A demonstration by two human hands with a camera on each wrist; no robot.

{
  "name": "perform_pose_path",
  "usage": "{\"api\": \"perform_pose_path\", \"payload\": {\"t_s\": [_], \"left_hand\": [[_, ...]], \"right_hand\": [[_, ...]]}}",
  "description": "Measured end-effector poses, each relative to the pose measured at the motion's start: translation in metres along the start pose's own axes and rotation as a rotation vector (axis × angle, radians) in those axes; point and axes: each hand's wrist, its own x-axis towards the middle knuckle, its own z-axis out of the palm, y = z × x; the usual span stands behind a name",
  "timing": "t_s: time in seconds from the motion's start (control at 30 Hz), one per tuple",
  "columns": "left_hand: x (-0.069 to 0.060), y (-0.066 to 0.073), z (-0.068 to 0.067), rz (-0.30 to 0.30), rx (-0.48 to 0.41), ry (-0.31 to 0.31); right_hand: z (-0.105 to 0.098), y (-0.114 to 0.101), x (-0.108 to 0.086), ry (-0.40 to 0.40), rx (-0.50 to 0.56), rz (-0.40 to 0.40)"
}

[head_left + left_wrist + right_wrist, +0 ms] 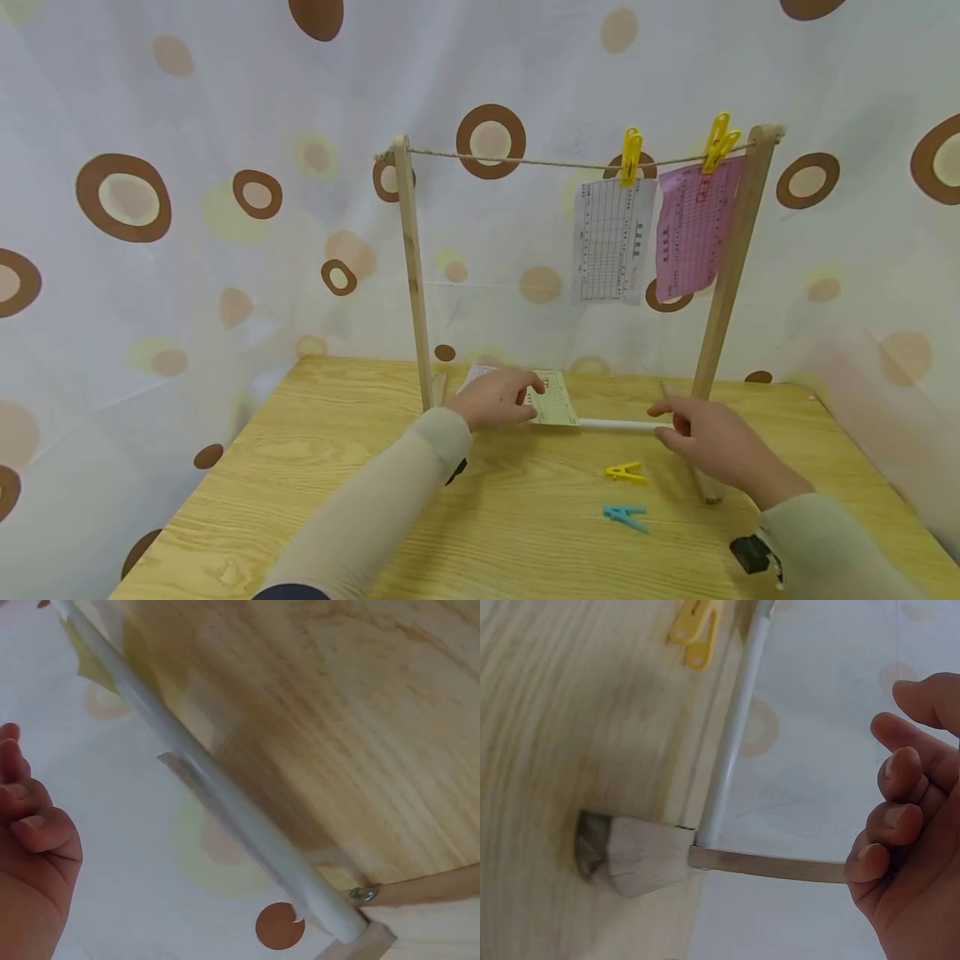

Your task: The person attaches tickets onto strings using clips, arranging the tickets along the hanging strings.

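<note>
1. Left hand hovered low at the back of the worktop, over a yellow-green slip; its grip stood apart, fingers loosely bent; contact with the paper could not be told
2. The yellow-green slip lay by the white rod, toward the frame's left side, partly hidden by that hand; a whitish sheet showed beside it, also part covered
3. Right hand was at the lower part of the right post, near the rod's right end; its grip was apart too, thumb and forefinger separated, other fingers curled in; whether it touched the post could not be told
4. The white rod ran low between the right post and the left post; a string spanned their tops
5. On the string, right of its middle, a white slip hung from a yellow peg; next to it, close to the right post, a pink slip hung tilted below more yellow clipping
6. In front of the rod lay a loose yellow peg, with a teal peg nearer the person
7. Behind stood a pale curtain patterned with brown rings and spots
</note>
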Motion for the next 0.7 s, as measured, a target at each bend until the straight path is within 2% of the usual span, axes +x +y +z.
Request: {"api": "perform_pose_path", "payload": {"t_s": [0.13,0.27,0.57,0.7], "left_hand": [[0.002,-0.005,0.005,-0.047,-0.036,-0.031],[0.007,-0.011,0.009,-0.108,-0.058,-0.036],[0.020,-0.018,0.017,-0.254,-0.013,-0.042],[0.026,-0.023,0.027,-0.284,0.034,-0.044]], "right_hand": [[0.008,0.011,-0.004,-0.038,0.027,0.022],[0.015,0.016,-0.006,-0.071,0.040,0.044],[0.025,0.020,-0.011,-0.105,0.068,0.050],[0.028,0.019,-0.013,-0.109,0.065,0.055]]}}
